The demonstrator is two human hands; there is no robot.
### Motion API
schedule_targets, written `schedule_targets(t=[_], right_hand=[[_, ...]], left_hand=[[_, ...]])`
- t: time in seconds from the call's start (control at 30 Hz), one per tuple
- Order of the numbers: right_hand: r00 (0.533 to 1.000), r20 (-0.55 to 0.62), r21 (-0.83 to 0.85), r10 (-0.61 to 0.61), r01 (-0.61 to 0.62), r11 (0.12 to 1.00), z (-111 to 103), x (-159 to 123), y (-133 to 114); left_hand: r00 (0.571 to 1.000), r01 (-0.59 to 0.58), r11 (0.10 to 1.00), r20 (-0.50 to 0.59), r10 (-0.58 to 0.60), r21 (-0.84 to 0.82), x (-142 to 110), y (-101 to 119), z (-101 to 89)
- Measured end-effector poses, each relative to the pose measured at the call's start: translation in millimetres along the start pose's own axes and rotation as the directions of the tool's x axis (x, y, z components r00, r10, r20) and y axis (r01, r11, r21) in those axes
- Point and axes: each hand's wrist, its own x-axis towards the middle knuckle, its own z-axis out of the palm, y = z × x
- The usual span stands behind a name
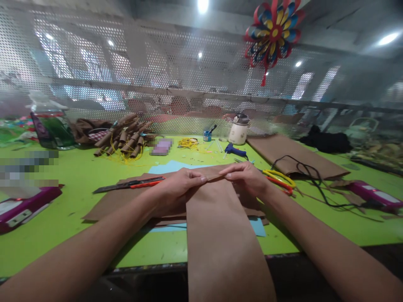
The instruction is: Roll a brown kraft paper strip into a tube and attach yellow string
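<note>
A long strip of brown kraft paper [220, 235] hangs from both hands over the table's front edge. Its far end is narrowly folded or rolled over. My left hand [181, 186] pinches that end on the left, and my right hand [244, 178] pinches it on the right. Beneath the hands lie more brown paper sheets [110, 203] on light blue paper [258, 226]. A utility knife [129, 184] with red edges rests on the sheets beside my left hand. Close to my right wrist are yellow-handled scissors [280, 177] and an orange-red handle [280, 186].
Rolled brown paper tubes [126, 138] with yellow string lie at the back left. A blue glue gun [234, 150], a cream jug [239, 129] and a blue jar [207, 135] stand farther back. Purple power strips [28, 207] sit at both sides, and a black cord [317, 182] loops on the right.
</note>
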Motion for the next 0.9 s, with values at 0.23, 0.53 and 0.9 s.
schedule_targets(t=[0.23,0.53,0.9], right_hand=[[0.996,-0.054,-0.016,-0.066,0.065,0.998,-2,-1,-3],[0.982,-0.115,-0.141,-0.151,0.134,0.981,6,-2,-5],[0.998,-0.047,-0.002,-0.043,0.043,0.999,-4,0,-2]], left_hand=[[0.999,0.044,0.992,0.034,-0.041,-0.114,-1,0,2.5],[0.998,0.064,0.980,0.006,-0.064,-0.188,-2,0,0.0],[0.998,0.038,0.991,0.058,-0.031,-0.131,3,-7,-4.6]])
